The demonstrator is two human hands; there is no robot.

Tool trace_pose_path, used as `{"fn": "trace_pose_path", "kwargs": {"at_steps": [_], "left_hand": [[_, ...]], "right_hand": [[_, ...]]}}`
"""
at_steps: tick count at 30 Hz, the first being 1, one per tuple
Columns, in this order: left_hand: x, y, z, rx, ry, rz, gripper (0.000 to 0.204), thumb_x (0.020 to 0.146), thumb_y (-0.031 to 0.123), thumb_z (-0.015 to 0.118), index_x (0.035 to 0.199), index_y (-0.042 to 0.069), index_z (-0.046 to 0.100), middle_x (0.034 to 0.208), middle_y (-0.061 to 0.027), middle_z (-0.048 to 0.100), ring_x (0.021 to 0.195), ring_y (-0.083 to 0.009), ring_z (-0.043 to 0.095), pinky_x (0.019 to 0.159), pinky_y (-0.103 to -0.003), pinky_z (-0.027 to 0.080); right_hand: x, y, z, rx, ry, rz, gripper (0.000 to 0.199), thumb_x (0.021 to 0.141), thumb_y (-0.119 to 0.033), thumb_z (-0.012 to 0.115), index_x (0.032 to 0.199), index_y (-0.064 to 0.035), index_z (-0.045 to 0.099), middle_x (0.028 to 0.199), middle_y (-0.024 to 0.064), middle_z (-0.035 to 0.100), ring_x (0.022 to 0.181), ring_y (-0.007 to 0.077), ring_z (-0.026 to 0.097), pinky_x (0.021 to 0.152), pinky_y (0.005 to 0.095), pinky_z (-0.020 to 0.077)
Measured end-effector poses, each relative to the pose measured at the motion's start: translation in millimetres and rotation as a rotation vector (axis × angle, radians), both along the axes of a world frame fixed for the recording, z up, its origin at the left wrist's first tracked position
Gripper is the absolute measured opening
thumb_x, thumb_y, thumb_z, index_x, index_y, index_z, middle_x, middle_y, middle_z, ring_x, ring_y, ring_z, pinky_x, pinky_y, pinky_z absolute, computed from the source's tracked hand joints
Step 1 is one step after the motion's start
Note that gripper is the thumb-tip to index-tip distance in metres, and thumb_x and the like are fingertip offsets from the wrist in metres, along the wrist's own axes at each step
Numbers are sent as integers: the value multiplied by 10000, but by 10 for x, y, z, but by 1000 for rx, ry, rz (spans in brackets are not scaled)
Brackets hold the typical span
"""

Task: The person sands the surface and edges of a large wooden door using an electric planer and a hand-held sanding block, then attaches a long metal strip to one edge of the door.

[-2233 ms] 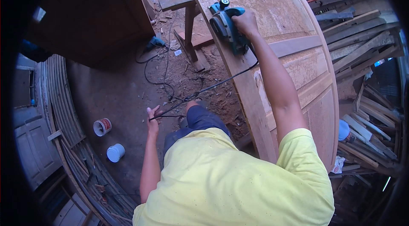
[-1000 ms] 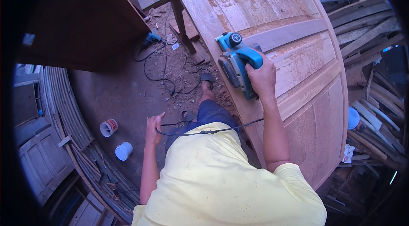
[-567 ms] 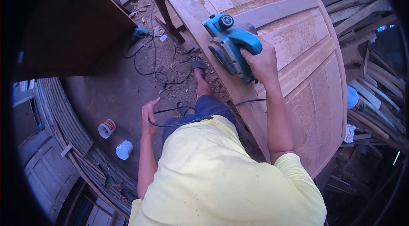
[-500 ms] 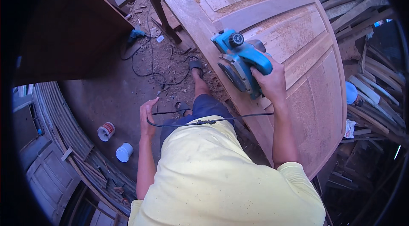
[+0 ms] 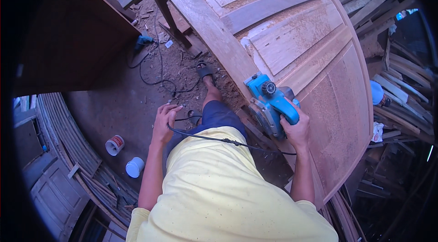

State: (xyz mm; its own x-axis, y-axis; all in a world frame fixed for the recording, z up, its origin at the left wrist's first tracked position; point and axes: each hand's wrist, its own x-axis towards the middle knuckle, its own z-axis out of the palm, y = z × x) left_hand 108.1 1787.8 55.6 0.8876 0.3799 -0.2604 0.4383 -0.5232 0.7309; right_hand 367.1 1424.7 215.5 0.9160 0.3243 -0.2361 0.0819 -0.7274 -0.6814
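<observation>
Right hand (image 5: 296, 128) wrapped tight around the handle of a blue electric planer (image 5: 270, 105), grip closed on it; the planer sits at the near left edge of a large wooden door (image 5: 319, 59) lying flat, right where the long outer stile meets the lower panel. Left hand (image 5: 165, 121) held out low over the floor, fingers curled around the black power cord (image 5: 219, 139), which runs across the person's yellow shirt to the planer. Door surface is raw pale wood, dusty, with raised rails and recessed panels, sawdust gathered in the grooves; its left edge is bare and free along the whole length, the far right edge curves out near stacked timber offcuts (image 5: 401, 91). Open room is mostly left of the door: a dirt floor (image 5: 123, 105) strewn with shavings and loops of cord, a sandalled foot (image 5: 205, 71) close under the door edge. A dark wooden cabinet (image 5: 68, 41) bounds the floor on the upper left. Two small round tubs stand on the floor near the left hand, one red-and-white (image 5: 114, 145), one white (image 5: 134, 167); contents cannot be told. Curved wood slats (image 5: 64, 137) stack along the lower left.
</observation>
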Motion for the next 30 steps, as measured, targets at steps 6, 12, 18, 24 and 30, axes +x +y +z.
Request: {"fn": "trace_pose_path", "kwargs": {"at_steps": [6, 12, 18, 24, 30], "left_hand": [[-229, 81, -15, 12, 20, 123, 527, 1160, 390, 349, 1343, 119, 762, 1388, -139, 678, 1417, -393, 498, 1215, -491, 394], [-392, 45, -62, -4, 36, 237, 537, 1168, 384, 328, 1335, 117, 763, 1377, -158, 680, 1407, -401, 504, 1212, -494, 393], [-436, 105, -52, -16, 34, 298, 614, 1180, 438, 280, 1343, 91, 760, 1370, -150, 684, 1414, -373, 504, 1243, -466, 358], [-442, 222, -147, -16, 18, 356, 585, 1180, 421, 297, 1341, 108, 765, 1362, -150, 689, 1404, -374, 517, 1233, -470, 375], [-403, 298, -193, -20, -4, 374, 527, 1175, 370, 336, 1320, 117, 776, 1340, -163, 702, 1384, -390, 533, 1210, -475, 402]], "right_hand": [[323, 565, -80, 37, -37, 50, 563, 833, -69, 758, 1395, -73, 726, 1123, 207, 800, 1004, 281, 790, 919, 397, 588], [582, 1139, -74, 49, -15, 93, 562, 813, -79, 753, 1375, -51, 728, 1098, 250, 785, 1019, 356, 788, 922, 429, 584], [813, 1705, -130, 81, -158, 156, 537, 814, -101, 762, 1345, -32, 735, 1070, 245, 788, 992, 378, 779, 912, 438, 584], [1021, 2104, -167, 63, -139, 156, 518, 817, -133, 770, 1330, -60, 749, 1083, 272, 778, 1045, 430, 762, 924, 476, 588], [1200, 2495, -201, 59, -156, 164, 492, 823, -153, 776, 1308, -70, 760, 1090, 266, 779, 1042, 441, 755, 931, 495, 586]]}}
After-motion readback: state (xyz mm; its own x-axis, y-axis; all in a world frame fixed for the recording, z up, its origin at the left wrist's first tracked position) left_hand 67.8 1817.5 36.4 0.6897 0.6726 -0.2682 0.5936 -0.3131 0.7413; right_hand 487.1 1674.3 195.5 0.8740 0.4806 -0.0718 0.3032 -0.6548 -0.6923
